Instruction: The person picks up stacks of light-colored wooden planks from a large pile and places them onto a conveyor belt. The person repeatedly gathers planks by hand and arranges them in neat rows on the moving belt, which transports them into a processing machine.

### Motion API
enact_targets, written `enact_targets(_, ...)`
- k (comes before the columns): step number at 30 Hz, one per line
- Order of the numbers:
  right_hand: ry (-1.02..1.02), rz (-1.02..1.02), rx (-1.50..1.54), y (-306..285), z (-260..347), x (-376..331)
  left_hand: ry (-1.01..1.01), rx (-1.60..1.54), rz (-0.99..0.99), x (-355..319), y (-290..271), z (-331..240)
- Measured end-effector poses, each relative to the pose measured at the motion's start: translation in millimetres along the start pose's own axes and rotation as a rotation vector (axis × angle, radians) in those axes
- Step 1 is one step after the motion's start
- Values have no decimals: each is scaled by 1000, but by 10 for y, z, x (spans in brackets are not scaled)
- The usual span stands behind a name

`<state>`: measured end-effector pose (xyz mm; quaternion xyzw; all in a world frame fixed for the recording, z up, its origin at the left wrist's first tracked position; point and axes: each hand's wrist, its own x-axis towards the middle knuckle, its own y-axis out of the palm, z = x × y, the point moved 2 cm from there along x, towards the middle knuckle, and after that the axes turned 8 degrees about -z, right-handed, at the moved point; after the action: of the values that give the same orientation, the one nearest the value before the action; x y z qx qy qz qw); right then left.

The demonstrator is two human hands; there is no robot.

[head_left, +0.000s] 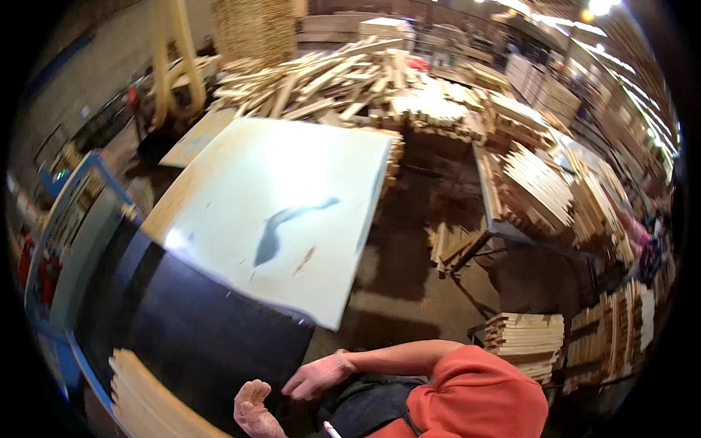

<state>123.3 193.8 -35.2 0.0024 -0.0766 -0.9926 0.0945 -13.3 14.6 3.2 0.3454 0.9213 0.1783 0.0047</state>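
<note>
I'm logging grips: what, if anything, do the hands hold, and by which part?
Nothing visible is held by the left hand or the right hand; neither palm shows fully, so something small cannot be ruled out.

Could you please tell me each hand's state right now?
Left hand: open, loosely bent, nothing visibly held.
Right hand: palm hidden; grip cannot be told.

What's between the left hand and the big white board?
In the head view, a stretch of dark, flat surface lies between the left hand and the big white board.
</note>
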Motion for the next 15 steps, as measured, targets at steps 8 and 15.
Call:
enact_targets(8, 373, -1064, 607, -1015, -711, -3624, -355, 8, 254, 258, 2735, 1346)
enact_targets(15, 333, -1352, 540, -1241, -938, -4994, -717, 67, 758, -132, 4903, 2178)
